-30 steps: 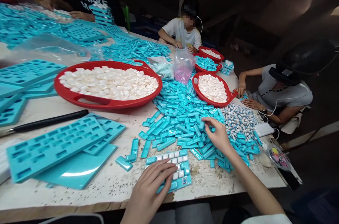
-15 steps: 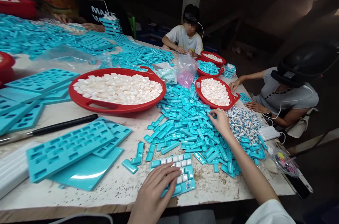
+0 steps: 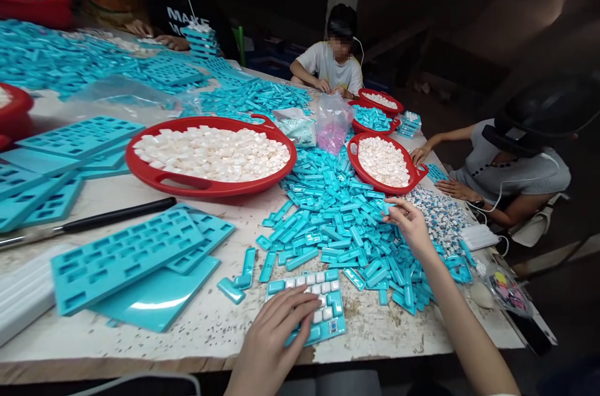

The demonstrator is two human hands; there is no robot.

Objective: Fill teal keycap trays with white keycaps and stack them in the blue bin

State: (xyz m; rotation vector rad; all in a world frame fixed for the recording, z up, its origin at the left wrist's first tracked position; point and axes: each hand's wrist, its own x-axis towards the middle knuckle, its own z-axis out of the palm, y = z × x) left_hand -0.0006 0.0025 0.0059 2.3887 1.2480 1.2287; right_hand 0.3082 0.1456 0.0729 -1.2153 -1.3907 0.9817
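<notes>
My left hand point(image 3: 281, 324) lies across a small turquoise keyboard point(image 3: 335, 315) with white and turquoise keycaps, its fingers stretched over the top and covering the left part. One key position at the keyboard's lower right shows a bare switch point(image 3: 332, 325). Over the right side of a loose heap of turquoise keycaps point(image 3: 328, 221) is my right hand point(image 3: 409, 224), thumb and fingers pinched together. A small turquoise keycap point(image 3: 386, 207) shows at those fingertips. A few loose keycaps point(image 3: 231, 290) lie left of the keyboard.
Red baskets of white keycaps point(image 3: 210, 188) point(image 3: 417, 180) stand beyond the heap. Turquoise keyboard frames point(image 3: 126, 258) are stacked at left, near a black-handled tool point(image 3: 124, 215). Small switches point(image 3: 440, 215) are heaped at right. Several people sit around the table.
My right hand has drawn back slightly from the red basket's edge and lifted, with a turquoise keycap now at its fingertips. My left hand stays on the keyboard.
</notes>
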